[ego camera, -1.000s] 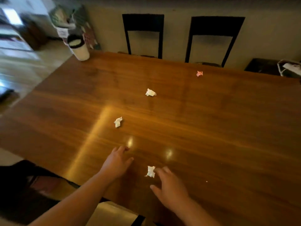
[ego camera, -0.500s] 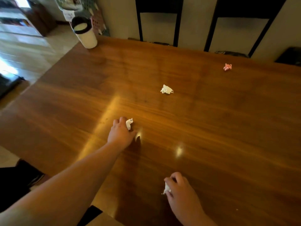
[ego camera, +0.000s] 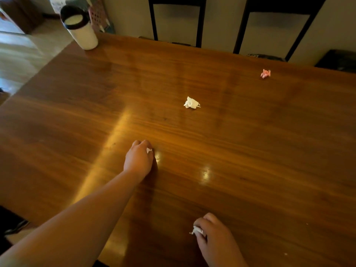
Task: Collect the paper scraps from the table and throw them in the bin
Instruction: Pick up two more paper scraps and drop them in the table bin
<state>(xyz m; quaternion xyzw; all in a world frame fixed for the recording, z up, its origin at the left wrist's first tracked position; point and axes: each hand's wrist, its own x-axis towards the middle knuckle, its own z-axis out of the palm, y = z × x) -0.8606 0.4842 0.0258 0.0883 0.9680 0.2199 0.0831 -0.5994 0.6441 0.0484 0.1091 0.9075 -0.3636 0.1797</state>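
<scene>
My left hand (ego camera: 139, 158) rests on the wooden table (ego camera: 269, 151), fingers closed around a small white paper scrap (ego camera: 149, 150) of which only a corner shows. Near the front edge, my right hand (ego camera: 213, 237) is closed on another white scrap (ego camera: 196, 230). A loose white crumpled scrap (ego camera: 191, 103) lies in the middle of the table, beyond my left hand. A pink scrap (ego camera: 265, 73) lies far right near the back edge. No bin is in view.
A white cup with a black rim (ego camera: 80, 27) stands at the table's back left corner. Two black chairs (ego camera: 176, 20) (ego camera: 279, 26) stand behind the far edge. The wood floor (ego camera: 23, 54) lies to the left.
My left hand reached forward and closed over the nearer left scrap. My right hand took hold of the scrap at the front edge and keeps it.
</scene>
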